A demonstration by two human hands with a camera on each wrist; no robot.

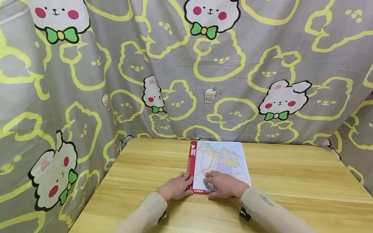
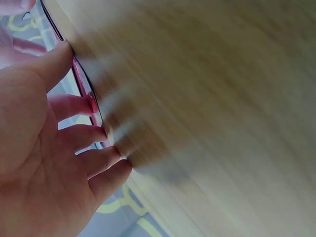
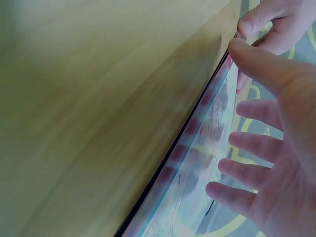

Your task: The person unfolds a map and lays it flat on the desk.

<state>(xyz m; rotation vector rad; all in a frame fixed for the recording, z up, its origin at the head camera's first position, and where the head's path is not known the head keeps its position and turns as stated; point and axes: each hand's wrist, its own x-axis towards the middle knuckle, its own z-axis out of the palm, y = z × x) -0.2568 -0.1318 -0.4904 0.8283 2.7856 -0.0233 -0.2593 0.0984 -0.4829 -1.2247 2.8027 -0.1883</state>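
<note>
Wooden table (image 1: 275, 182) carries a map board (image 1: 220, 163) at frame centre in the head view; left hand (image 1: 175, 187) touches its red left edge, right hand (image 1: 223, 185) lies flat on its lower part. Wrist views: both hands' fingers spread straight along the board's edge.

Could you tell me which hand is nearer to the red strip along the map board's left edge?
Left. The left hand touches the red strip at its near end; the right hand rests flat on the map board, just beside it.
</note>
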